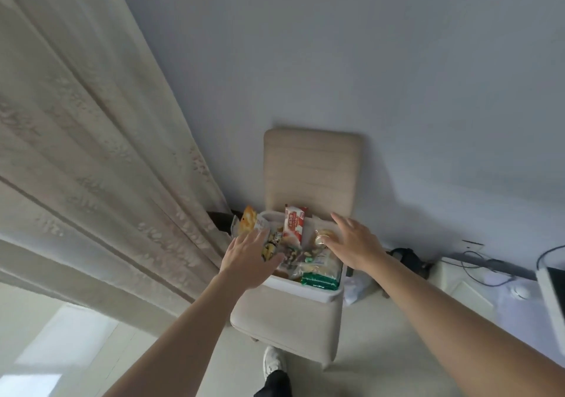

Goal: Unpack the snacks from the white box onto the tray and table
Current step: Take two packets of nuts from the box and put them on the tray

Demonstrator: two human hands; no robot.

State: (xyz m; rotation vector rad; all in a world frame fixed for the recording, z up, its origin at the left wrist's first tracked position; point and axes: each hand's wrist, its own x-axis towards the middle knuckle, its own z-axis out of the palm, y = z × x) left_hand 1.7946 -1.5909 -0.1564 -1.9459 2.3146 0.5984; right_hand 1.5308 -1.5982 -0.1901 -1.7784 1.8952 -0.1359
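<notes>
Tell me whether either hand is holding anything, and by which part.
Nothing is held. The left hand and the right hand are open, fingers straight, over the snack packets in the white box; neither curls round a packet.

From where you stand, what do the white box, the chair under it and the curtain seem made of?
The white box looks like smooth matte plastic: rounded moulded rim. The chair seems padded beige upholstery, fabric or faux leather, with stitched seams. The curtain is cloth, hanging in folds, with a textured pattern.
</notes>
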